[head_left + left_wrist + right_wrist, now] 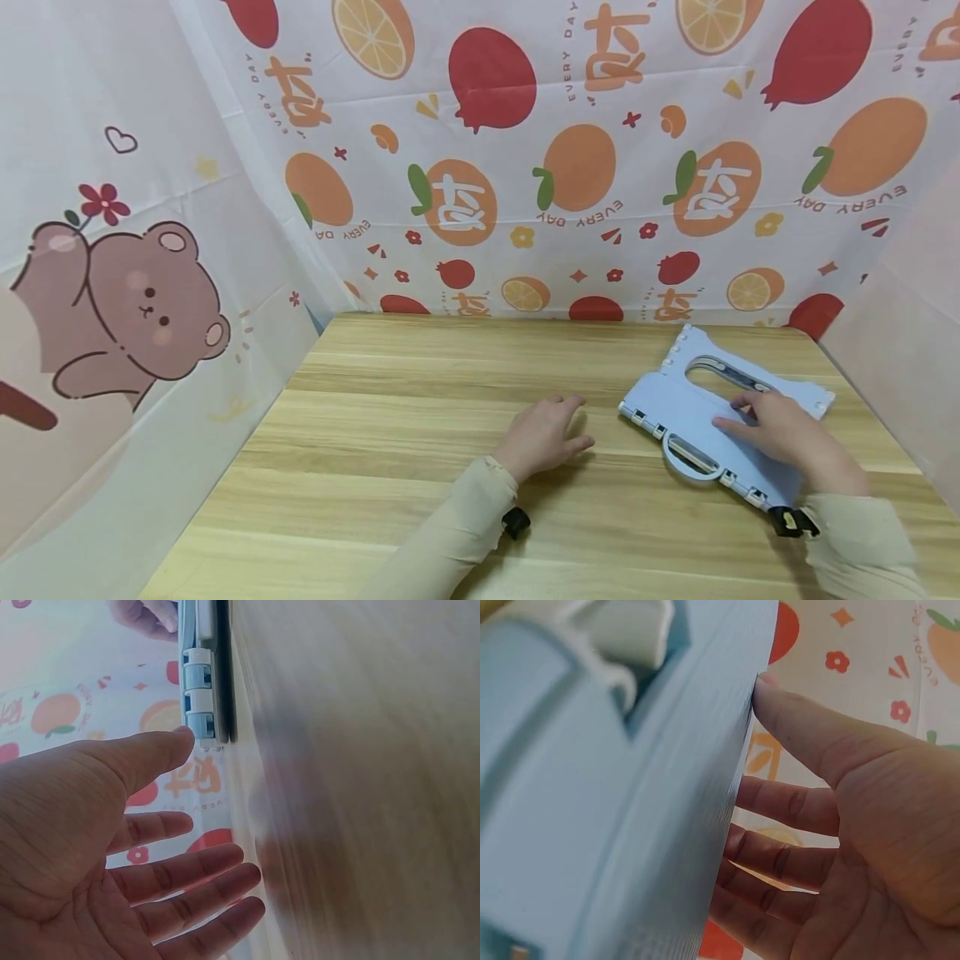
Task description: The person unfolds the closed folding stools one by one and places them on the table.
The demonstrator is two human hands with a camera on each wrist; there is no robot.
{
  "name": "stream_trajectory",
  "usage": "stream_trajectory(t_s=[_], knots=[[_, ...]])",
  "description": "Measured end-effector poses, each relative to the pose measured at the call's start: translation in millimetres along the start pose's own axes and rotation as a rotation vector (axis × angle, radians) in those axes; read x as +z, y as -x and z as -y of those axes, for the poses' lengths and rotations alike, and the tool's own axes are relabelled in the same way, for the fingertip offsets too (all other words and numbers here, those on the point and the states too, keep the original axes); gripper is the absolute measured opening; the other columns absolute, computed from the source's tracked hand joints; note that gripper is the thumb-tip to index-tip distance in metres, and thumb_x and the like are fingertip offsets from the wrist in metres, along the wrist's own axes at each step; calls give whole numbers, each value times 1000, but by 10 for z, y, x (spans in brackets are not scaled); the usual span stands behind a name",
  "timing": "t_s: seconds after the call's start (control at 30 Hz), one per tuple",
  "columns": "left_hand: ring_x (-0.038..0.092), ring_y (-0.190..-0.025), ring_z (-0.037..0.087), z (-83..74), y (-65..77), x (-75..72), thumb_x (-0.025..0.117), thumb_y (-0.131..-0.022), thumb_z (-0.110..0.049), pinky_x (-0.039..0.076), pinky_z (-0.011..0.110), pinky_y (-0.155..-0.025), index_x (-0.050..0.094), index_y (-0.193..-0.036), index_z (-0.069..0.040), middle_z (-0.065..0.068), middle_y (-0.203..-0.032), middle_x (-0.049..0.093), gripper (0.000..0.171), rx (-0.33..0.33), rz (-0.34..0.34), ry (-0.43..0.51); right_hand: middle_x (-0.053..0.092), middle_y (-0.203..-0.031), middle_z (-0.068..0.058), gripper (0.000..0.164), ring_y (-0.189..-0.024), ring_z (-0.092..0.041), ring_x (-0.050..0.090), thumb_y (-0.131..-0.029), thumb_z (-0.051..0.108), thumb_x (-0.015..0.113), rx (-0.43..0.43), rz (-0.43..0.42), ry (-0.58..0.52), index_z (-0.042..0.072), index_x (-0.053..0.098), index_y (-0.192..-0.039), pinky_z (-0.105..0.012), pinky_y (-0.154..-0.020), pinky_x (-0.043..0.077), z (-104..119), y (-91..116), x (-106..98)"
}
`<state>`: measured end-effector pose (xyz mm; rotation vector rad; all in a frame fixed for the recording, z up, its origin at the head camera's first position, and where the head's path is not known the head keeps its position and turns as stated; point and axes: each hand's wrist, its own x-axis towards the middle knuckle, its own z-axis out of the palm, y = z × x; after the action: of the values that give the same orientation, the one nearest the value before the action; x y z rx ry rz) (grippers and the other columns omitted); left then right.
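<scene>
A light blue folding step stool [675, 406] lies folded flat on the right part of the table, with a loop handle on its near edge and an oval opening on the far side. Above its panel is my right hand [791, 433], its fingertips at the surface near the opening. In the right wrist view, the thumb and fairly straight fingers [787, 862] meet the stool's face [667, 772]. Left of the stool, my left hand [540, 437] hovers over the wood with nothing in it. Its fingers are spread, apart from the stool's hinged edge [199, 697] in the left wrist view.
The wood-grain table [360, 433] extends to the left of both hands. A fruit-printed curtain [510, 167] hangs along the back edge, and a bear-printed sheet [150, 308] stands at the left. Pale sheeting [915, 333] borders the right side, close to the stool.
</scene>
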<state>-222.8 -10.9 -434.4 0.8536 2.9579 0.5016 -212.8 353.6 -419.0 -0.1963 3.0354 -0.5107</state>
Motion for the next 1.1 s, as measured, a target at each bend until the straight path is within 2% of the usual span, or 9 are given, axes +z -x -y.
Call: stream_trajectory(t_s=[0.27, 0.53, 0.67, 0.8, 0.87, 1.0, 1.1], knots=[[72, -126, 29, 25, -6, -19, 76, -101, -44, 62, 43, -101, 59, -151, -13, 13, -140, 72, 61, -12, 2, 20, 75, -107, -27, 60, -95, -35, 68, -99, 42, 76, -13, 18, -7, -13, 70, -124, -61, -86, 57, 194, -26, 52], [72, -124, 27, 69, -16, -54, 74, -102, -43, 62, 42, -99, 60, -151, -12, 11, -138, 73, 59, -16, -13, 24, 74, -119, -31, 59, -105, -42, 70, -99, 42, 76, -36, 15, -12, -11, 71, -125, -63, -91, 56, 372, -45, 108], [75, -109, 22, 95, -18, -87, 74, -102, -43, 63, 38, -92, 60, -150, -12, 9, -123, 77, 58, -15, -21, 22, 74, -121, -31, 57, -111, -46, 70, -99, 40, 77, -63, 20, -19, -11, 72, -126, -64, -94, 57, 468, -51, 131], [69, -88, 15, 127, -23, -115, 75, -101, -41, 62, 34, -80, 62, -148, -10, 5, -101, 76, 58, -2, -30, 34, 74, -123, -30, 57, -115, -47, 70, -99, 39, 77, -89, 31, -13, -11, 72, -126, -64, -97, 56, 576, -66, 155], [68, -88, 15, 141, -27, -124, 76, -101, -41, 61, 34, -80, 62, -148, -9, 5, -102, 76, 58, -8, -28, 44, 75, -122, -29, 56, -116, -47, 70, -99, 38, 77, -104, 31, -11, -11, 73, -126, -64, -98, 56, 628, -74, 167], [71, -102, 19, 152, -27, -148, 73, -103, -42, 63, 38, -90, 62, -148, -10, 9, -121, 76, 57, -46, -7, 63, 76, -120, -27, 52, -116, -47, 71, -98, 35, 78, -152, 14, -16, -10, 74, -124, -64, -99, 56, 734, -76, 205], [70, -104, 19, 162, -30, -158, 72, -103, -44, 62, 39, -93, 65, -144, -8, 10, -126, 75, 54, -65, 3, 55, 78, -117, -26, 48, -113, -45, 73, -98, 33, 79, -183, 4, -21, -9, 75, -121, -63, -98, 57, 820, -73, 237]])
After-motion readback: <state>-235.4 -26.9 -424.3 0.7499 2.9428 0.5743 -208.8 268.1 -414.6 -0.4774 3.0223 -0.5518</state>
